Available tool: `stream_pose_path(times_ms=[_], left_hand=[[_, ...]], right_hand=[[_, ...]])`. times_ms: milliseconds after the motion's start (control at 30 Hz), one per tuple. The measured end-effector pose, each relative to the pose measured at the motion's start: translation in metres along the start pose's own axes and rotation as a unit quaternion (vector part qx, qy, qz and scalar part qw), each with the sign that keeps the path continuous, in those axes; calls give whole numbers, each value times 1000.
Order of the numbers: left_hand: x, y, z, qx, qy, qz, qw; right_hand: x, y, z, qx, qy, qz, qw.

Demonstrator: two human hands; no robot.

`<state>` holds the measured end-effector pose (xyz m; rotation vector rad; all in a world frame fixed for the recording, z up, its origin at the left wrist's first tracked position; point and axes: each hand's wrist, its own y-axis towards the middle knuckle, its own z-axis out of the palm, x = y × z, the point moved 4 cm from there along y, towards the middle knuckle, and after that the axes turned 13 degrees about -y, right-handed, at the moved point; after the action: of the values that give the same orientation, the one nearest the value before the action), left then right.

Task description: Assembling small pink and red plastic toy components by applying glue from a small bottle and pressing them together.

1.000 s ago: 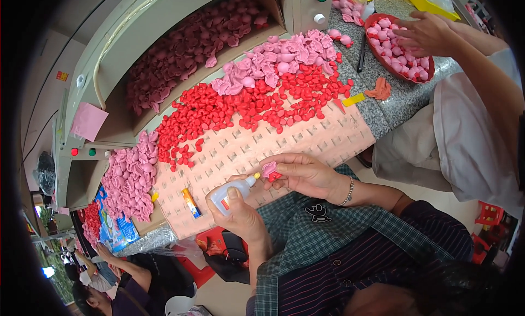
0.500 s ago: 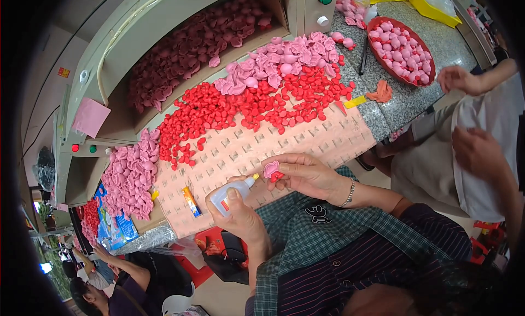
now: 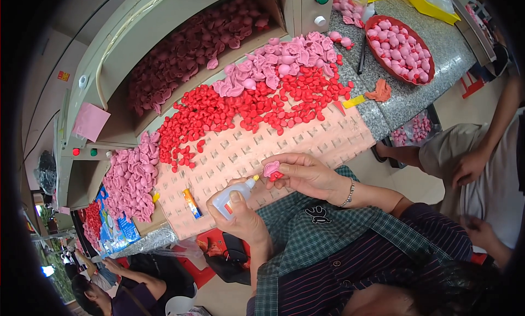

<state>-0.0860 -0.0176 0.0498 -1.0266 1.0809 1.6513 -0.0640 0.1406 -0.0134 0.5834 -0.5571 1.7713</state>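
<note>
My left hand [image 3: 240,217] is wrapped round a translucent squeeze bottle [image 3: 225,203] with a yellow tip, thumb pressed on its side. In my right hand [image 3: 306,176], finger and thumb pinch a small pink cupped piece [image 3: 271,168] with a red piece attached at its lower side. The bottle's tip points at the pink piece from close by; whether they touch I cannot tell. Both hands are over the near edge of a peach patterned mat [image 3: 219,152]. Many loose red pieces [image 3: 191,119] lie along the mat's far side, with pink cupped pieces [image 3: 284,59] behind them.
A yellow-orange tube [image 3: 191,203] lies left of the bottle. More pink pieces are heaped at the left [image 3: 131,179] and inside a grey machine's opening [image 3: 191,48]. A red basket [image 3: 432,70] of pink pieces stands at the back right. Another person [image 3: 481,168] stands at the right.
My hands, the bottle and the pink piece stay almost in place. At the right, the other person has shifted away from the counter and lowered their arms.
</note>
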Motion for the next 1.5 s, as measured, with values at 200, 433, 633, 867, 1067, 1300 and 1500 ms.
stream_pose_path(times_ms=[200,433,633,867,1067,1300,1500], left_hand=[[-3,-1,4,11,1,8,1000],[-7,-4,5,13,8,15,1000],[-8,-7,5,20,23,28,999],[-9,-7,9,14,23,30,999],[-9,-8,11,14,16,26,999],[-8,-10,11,20,29,51,998],[-8,-12,12,32,45,68,996]], right_hand=[[2,-1,0,-9,-8,-2,1000],[1,-2,-1,-14,-5,1,1000],[5,-2,2,-15,-5,-7,1000],[1,-1,0,-26,12,11,1000],[0,-2,0,-19,17,19,999],[5,-1,1,-26,6,0,1000],[4,-1,-2,-33,3,-4,999]])
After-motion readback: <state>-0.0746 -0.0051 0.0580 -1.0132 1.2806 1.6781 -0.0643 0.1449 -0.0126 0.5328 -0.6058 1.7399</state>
